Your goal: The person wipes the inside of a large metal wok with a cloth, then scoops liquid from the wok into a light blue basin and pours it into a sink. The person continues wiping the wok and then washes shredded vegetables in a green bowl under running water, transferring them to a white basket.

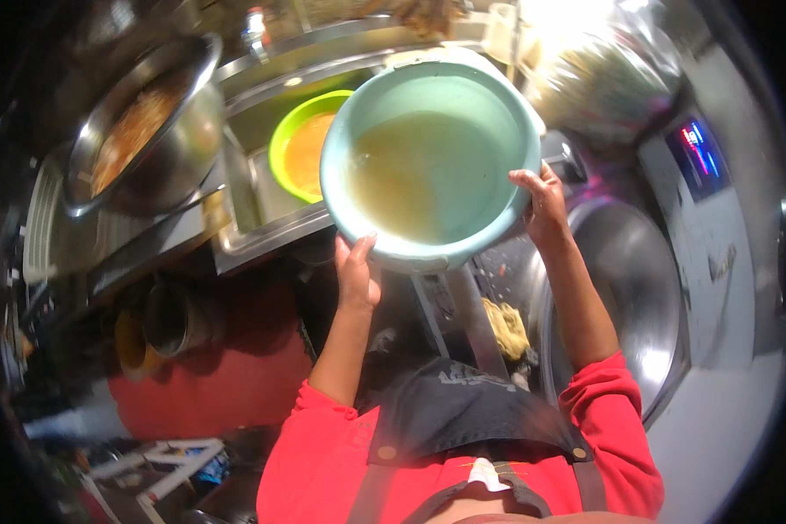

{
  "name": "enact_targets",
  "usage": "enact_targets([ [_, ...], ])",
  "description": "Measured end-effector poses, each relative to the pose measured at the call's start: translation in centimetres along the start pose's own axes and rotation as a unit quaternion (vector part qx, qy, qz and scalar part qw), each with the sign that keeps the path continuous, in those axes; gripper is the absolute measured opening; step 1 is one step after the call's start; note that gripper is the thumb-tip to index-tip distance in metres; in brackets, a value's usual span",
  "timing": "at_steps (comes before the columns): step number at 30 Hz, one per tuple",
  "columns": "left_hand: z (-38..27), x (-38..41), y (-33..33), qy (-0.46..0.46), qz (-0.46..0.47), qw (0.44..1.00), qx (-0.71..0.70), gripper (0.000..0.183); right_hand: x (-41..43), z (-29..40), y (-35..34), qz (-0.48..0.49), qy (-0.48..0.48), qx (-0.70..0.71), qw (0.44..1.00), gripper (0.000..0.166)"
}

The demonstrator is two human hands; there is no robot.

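Both hands hold a pale turquoise plastic basin point(471, 137) in front of me. My left hand point(357, 272) grips its near-left rim, thumb on top. On the right side of the rim, my right hand point(545, 203) has its thumb over the edge and the other fingers outside. Cloudy, brownish liquid point(399, 173) lies pooled toward the basin's left part. Partly hidden behind the basin, a lime-green bowl point(280, 147) of orange liquid sits in the stainless steel sink point(262, 226).
Left of the sink stands a large steel bowl point(196, 141) with reddish-brown food in it. A wide round metal pan point(635, 281) is at my right, near a yellow cloth point(505, 327). Clear plastic bags point(602, 78) are piled at the back right. Buckets point(167, 321) stand low on the left.
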State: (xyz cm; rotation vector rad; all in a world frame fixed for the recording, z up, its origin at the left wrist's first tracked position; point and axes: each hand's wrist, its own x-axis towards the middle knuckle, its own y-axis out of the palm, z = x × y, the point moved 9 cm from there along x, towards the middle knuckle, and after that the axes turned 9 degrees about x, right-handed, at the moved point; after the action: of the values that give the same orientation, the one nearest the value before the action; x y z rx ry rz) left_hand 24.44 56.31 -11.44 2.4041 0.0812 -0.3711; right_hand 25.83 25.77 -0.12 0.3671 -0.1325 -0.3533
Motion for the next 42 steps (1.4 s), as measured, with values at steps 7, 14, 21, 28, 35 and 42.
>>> enact_targets([
  [7,-1.7,6.6,-9.4,-0.018,-0.1,0.988,-0.12,0.038,6.0,-5.5,18.5,0.168,0.092,-0.075,0.979,0.031],
  [14,-2.0,11.1,-14.4,-0.006,-0.07,0.974,-0.216,0.04,7.2,-10.2,31.9,0.287,0.077,-0.199,0.934,0.026],
  [21,-2.9,13.2,-18.0,0.001,-0.05,0.946,-0.322,0.034,5.8,-13.5,42.6,0.39,0.04,-0.28,0.876,0.029],
  [28,-5.1,13.5,-18.9,0.008,-0.031,0.945,-0.326,0.029,2.8,-15.3,48.2,0.416,0.048,-0.374,0.828,0.022],
  [35,-4.1,13.3,-21.0,-0.034,-0.063,0.941,-0.33,0.031,1.7,-13.8,46.4,0.415,0.068,-0.351,0.837,0.024],
  [42,-6.8,9.8,-17.0,0.014,-0.105,0.991,-0.078,0.04,6.1,-11.1,28.0,0.229,0.102,-0.173,0.952,0.013],
])
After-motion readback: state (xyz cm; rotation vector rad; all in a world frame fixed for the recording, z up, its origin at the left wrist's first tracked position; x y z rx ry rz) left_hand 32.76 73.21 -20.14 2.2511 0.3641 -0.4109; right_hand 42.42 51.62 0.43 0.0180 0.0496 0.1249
